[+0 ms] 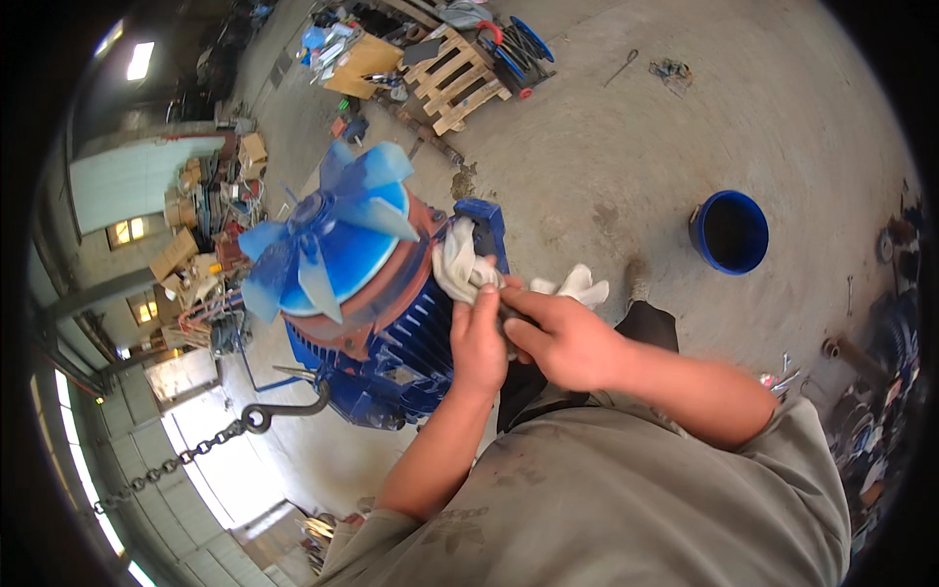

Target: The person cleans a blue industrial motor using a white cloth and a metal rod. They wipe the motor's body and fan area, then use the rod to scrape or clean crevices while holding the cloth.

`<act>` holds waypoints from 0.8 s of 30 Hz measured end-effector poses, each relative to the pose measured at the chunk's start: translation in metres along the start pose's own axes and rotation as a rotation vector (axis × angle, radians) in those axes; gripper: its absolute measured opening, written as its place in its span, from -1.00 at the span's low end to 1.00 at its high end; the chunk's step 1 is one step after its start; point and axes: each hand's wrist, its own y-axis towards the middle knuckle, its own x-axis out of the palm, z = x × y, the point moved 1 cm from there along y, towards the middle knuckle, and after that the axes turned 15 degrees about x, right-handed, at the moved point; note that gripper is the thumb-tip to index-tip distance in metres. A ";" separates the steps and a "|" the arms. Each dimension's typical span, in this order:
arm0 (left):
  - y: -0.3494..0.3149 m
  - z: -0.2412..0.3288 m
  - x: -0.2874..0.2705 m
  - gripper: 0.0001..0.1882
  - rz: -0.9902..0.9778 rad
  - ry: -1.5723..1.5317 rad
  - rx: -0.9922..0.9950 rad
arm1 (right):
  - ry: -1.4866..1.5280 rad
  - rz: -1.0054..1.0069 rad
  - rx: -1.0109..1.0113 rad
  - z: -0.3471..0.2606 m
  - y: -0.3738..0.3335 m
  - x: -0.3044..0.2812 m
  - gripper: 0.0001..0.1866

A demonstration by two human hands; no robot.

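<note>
In front of me, my left hand [476, 344] is closed around a crumpled white work glove [456, 262], which sticks up beside the motor. My right hand [569, 339] meets it, its thumb and fingers pinched at a greyish edge that looks like a glove cuff. Behind the right knuckles shows another white glove [579, 286]; what supports it is hidden. To the left of my hands stands a large blue electric motor [396, 357] with cooling ribs, its end turned up. On top sits a blue fan [337, 230] with pale blades, above a reddish-brown flange.
A steel hook [293, 409] on a chain [166, 468] reaches the motor from the left. A blue bucket [729, 232] stands on the concrete floor at right. Farther off are a wooden pallet [455, 78] and a cable reel [521, 51]. Parts clutter the right edge.
</note>
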 end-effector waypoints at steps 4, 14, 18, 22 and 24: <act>-0.023 -0.021 0.004 -0.54 -0.095 0.218 -0.095 | 0.126 0.016 0.202 0.030 -0.029 0.006 -0.61; -0.052 -0.070 -0.042 -0.62 0.190 0.038 -0.148 | -0.168 -0.033 0.372 0.060 -0.018 -0.019 -0.45; -0.043 -0.067 -0.057 -0.66 0.267 -0.021 -0.183 | -0.074 -0.009 0.406 0.056 -0.019 -0.032 -0.49; -0.041 -0.068 -0.061 -0.67 0.354 -0.080 -0.208 | -0.044 -0.046 0.483 0.048 -0.003 -0.032 -0.49; -0.041 -0.071 -0.060 -0.66 0.382 -0.116 -0.210 | -0.184 -0.050 0.570 0.041 0.012 -0.026 -0.53</act>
